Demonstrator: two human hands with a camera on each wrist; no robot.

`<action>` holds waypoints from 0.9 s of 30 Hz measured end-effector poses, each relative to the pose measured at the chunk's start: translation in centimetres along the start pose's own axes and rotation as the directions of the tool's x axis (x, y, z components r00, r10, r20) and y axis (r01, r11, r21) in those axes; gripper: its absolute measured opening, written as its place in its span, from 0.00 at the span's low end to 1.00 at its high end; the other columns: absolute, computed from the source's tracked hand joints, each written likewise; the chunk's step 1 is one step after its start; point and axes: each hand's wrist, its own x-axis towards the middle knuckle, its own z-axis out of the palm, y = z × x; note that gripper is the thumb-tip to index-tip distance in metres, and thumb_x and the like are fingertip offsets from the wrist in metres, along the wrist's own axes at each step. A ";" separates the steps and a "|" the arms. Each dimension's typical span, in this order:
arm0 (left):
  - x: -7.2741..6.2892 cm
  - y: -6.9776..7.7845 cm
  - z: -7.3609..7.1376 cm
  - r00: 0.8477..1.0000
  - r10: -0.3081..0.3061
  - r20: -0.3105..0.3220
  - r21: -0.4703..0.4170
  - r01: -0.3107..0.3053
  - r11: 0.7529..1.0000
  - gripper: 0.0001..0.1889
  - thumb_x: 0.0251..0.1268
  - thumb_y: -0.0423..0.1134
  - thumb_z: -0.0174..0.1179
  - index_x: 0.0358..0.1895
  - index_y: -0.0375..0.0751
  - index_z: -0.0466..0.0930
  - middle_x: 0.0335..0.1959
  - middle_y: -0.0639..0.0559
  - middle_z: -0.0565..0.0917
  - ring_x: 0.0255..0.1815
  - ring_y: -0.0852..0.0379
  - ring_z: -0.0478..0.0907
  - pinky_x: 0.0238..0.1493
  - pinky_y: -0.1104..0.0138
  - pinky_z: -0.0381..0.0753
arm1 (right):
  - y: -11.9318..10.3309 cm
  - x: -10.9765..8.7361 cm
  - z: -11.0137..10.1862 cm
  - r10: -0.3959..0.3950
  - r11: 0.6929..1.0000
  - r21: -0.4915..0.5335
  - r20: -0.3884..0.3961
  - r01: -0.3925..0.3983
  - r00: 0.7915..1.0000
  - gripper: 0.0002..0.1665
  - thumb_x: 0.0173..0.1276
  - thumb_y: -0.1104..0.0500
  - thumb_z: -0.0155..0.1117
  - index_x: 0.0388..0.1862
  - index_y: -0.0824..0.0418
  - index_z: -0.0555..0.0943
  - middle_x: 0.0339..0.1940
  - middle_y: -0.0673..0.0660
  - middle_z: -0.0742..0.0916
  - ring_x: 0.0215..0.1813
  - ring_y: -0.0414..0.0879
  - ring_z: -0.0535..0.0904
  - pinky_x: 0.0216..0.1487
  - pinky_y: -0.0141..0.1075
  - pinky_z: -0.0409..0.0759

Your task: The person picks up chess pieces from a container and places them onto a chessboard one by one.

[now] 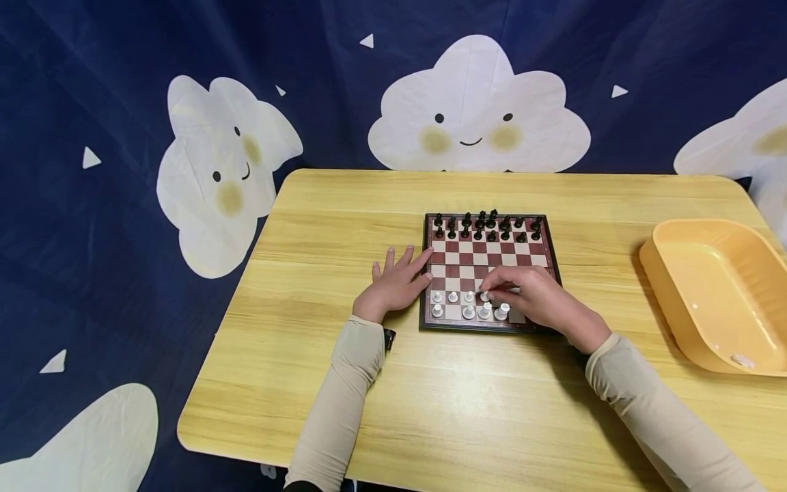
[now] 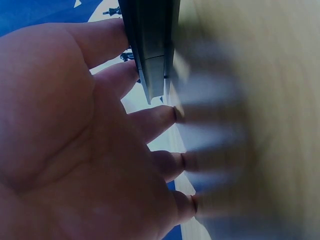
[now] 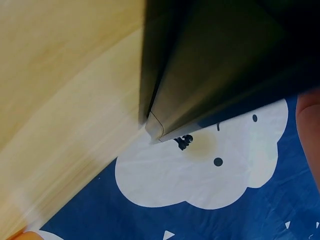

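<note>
A chessboard (image 1: 455, 271) with red-brown and cream squares lies on the table. My left hand (image 1: 393, 285) rests beside its left edge, fingers spread, with thumb and forefinger on the rim; the left wrist view shows the fingers (image 2: 152, 122) against the board's dark side (image 2: 150, 45). Over the near right part of the board, my right hand (image 1: 531, 295) pinches a small white pawn (image 1: 484, 296) at the fingertips. To its left stand white pawns (image 1: 453, 297) in a row, with several larger white pieces (image 1: 469, 312) behind them on the near row. The right hand hides the board's near right corner.
Two rows of black chess pieces (image 1: 478, 234) stand on the board's far side. An orange plastic tub (image 1: 667, 301) sits at the right of the wooden table (image 1: 295, 355), with small white things inside. A blue cloud-patterned cloth (image 1: 332, 89) hangs behind.
</note>
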 end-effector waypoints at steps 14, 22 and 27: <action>-0.2 0.2 -0.1 1.000 0.007 -0.007 -0.007 -0.007 1.000 0.31 0.85 0.58 0.37 0.85 0.65 0.46 0.87 0.49 0.41 0.84 0.38 0.23 0.77 0.38 0.24 | 0.1 -0.4 -1.1 -0.031 0.998 -0.047 -0.002 0.031 1.000 0.16 0.62 0.76 0.73 0.46 0.62 0.88 0.44 0.54 0.92 0.44 0.49 0.89 0.46 0.44 0.87; -0.2 0.2 -0.1 1.000 -0.003 -0.004 -0.008 0.003 1.000 0.31 0.85 0.58 0.37 0.85 0.65 0.45 0.87 0.49 0.40 0.84 0.38 0.23 0.77 0.38 0.23 | -0.2 -2.9 -4.9 0.044 0.986 -0.151 -0.142 -0.066 0.989 0.11 0.66 0.70 0.72 0.46 0.61 0.88 0.41 0.53 0.91 0.37 0.40 0.84 0.37 0.34 0.84; -0.3 0.3 -0.1 1.000 -0.006 -0.006 -0.007 0.006 1.000 0.31 0.85 0.59 0.37 0.85 0.67 0.44 0.87 0.49 0.40 0.84 0.38 0.22 0.77 0.38 0.24 | 0.0 -5.3 -8.1 0.101 0.973 -0.165 -0.327 -0.162 0.940 0.10 0.66 0.69 0.72 0.44 0.59 0.89 0.37 0.48 0.90 0.33 0.28 0.79 0.34 0.20 0.76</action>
